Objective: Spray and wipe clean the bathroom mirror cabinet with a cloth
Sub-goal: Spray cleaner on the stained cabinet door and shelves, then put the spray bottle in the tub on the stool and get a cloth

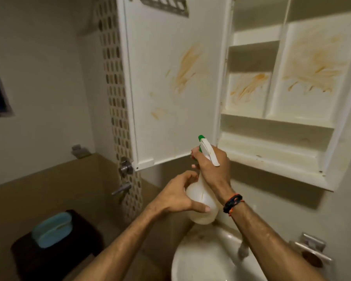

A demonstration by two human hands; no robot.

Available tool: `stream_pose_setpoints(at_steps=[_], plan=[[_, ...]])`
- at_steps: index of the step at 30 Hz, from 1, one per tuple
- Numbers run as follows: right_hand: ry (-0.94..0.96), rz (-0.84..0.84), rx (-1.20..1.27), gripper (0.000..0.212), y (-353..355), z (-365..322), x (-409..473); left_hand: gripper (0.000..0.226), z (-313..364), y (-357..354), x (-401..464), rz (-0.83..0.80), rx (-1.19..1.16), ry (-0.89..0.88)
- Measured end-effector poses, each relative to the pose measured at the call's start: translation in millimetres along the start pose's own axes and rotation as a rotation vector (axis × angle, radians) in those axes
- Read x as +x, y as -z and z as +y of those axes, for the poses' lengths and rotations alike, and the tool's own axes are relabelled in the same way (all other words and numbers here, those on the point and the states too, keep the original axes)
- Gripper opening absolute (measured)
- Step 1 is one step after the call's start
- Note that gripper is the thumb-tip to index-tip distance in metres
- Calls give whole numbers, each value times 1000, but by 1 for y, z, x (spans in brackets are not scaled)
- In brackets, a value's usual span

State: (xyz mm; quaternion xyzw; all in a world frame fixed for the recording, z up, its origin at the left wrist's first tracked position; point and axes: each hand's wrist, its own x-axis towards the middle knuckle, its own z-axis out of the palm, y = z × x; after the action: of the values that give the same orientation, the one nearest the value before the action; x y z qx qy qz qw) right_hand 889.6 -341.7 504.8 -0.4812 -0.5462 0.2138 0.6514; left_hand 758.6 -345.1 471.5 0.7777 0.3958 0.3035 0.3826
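Note:
A white cabinet (280, 120) hangs on the wall above the sink with its door (170, 82) swung open to the left. Orange-brown smears mark the inside of the door and the back panels of the compartments. Below the door's lower edge I hold a white spray bottle (201, 201) with a green nozzle. My right hand (211, 167) grips its neck and trigger head. My left hand (176, 195) curls round the bottle's round body from the left. No cloth shows in view.
A white sink (201, 260) with a tap sits directly below the bottle. Chrome tap handles (126, 167) stick out of the mosaic strip at left. A dark stool (69, 260) carries a light blue object (52, 230). A soap holder (312, 254) is fixed at lower right.

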Motion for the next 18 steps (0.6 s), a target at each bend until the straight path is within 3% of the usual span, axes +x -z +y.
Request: stream_pose_setpoints(at_steps=[4, 12, 18], plan=[[-4, -8, 90, 13, -57, 11, -49, 93, -43, 22, -44, -28, 134, 27], [29, -102, -17, 5, -181, 18, -140, 95, -140, 87, -137, 18, 200, 184], [-1, -323, -102, 38, -262, 23, -171, 95, -198, 145, -187, 148, 149, 306]])
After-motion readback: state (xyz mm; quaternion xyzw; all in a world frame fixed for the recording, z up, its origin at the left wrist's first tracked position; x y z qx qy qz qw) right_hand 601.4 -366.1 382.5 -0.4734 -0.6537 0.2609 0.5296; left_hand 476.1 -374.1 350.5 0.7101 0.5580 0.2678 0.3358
